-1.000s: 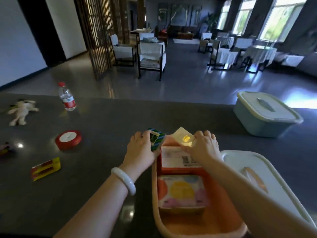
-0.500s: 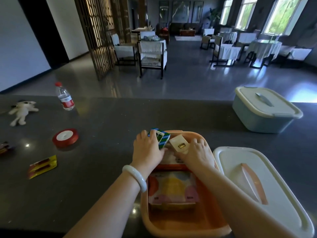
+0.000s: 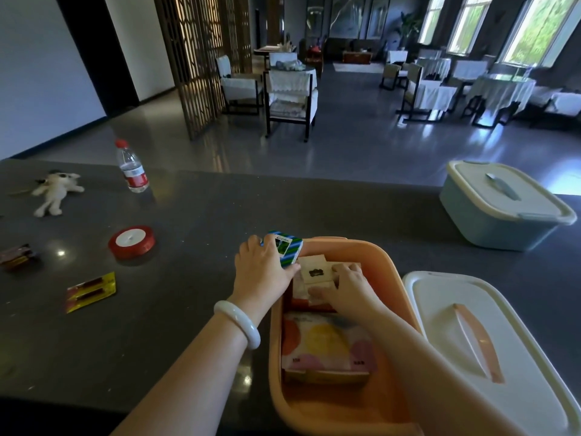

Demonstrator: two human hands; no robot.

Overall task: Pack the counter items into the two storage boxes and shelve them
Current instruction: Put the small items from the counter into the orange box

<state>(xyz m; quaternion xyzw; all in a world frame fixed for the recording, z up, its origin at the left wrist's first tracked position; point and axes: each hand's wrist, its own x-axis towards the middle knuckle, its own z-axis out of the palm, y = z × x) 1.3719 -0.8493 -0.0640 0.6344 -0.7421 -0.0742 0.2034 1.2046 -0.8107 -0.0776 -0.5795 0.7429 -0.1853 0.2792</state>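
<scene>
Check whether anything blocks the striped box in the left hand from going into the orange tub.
The left hand holds the blue-green striped box over the orange plastic tub's far-left rim. Just inside, the right hand holds a small cream box, filling that corner. The white lid lies aside.

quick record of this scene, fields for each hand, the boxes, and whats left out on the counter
left hand: grips striped box at the far left rim of orange box
right hand: pinches cream box at the far end of the orange box
orange box: open, tissue pack inside
white lid: off, lying right of the orange box
blue box: lid on, far right
left out on counter: ribbon spool, yellow packet, water bottle, plush toy
</scene>
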